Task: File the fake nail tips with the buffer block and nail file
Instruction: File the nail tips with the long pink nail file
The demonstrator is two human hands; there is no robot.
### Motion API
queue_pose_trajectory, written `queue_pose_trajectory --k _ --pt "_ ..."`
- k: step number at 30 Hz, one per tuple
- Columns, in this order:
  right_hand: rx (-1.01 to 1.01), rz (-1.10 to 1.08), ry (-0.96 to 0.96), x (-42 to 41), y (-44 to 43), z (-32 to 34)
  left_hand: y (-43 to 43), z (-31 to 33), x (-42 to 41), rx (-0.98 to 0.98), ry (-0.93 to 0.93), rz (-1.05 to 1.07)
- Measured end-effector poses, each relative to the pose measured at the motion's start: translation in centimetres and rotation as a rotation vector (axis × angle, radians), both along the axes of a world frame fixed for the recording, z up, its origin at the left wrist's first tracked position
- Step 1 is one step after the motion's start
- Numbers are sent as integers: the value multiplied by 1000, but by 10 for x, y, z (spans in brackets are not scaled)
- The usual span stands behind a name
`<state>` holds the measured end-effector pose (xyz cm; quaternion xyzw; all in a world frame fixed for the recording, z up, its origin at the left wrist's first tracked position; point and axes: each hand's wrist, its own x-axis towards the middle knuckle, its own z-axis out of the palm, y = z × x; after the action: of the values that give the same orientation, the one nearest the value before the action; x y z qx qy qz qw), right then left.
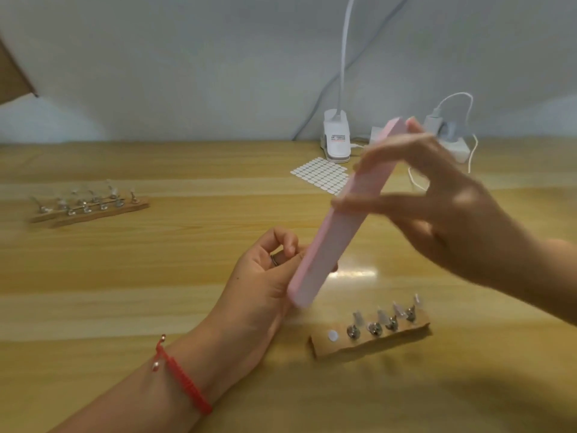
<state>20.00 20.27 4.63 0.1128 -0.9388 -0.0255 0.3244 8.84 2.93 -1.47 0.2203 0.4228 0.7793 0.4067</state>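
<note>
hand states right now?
Left hand: fingers curled; what it holds cannot be told.
Right hand: holds the pink buffer block.

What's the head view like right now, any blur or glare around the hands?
Head view: the right hand and pink buffer block are motion-blurred; the left hand is sharper; glare sits on the table just below the block.
</note>
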Motion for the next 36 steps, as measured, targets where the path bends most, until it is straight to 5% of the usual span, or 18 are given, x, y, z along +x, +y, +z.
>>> queue_pose_trajectory --k 4,7,11,15,19,23,27,32,36 --pt "142 145 -62 3 -13 -14 2 1 2 4 20 -4" --pt "41 -13 19 2 7 4 0 1 1 -9 16 14" --pt "116 144 -37 4 -12 -21 2 3 4 -13 -3 1" --pt "-55 -10 32 -3 10 0 1 0 0 -15 0 42" --pt "79 137 -52 3 -9 -25 3 3 2 7 -10 -2" --pt "-85 13 5 -4 12 -5 2 0 -2 -19 4 61" --pt "106 119 -38 -3 -8 -32 2 1 -2 -32 2 47" --pt "-332 -203 229 1 45 -2 1 -6 -11 -43 -6 104" --pt "-463 -231 128 39 45 -46 3 -6 -13 -61 -64 137"
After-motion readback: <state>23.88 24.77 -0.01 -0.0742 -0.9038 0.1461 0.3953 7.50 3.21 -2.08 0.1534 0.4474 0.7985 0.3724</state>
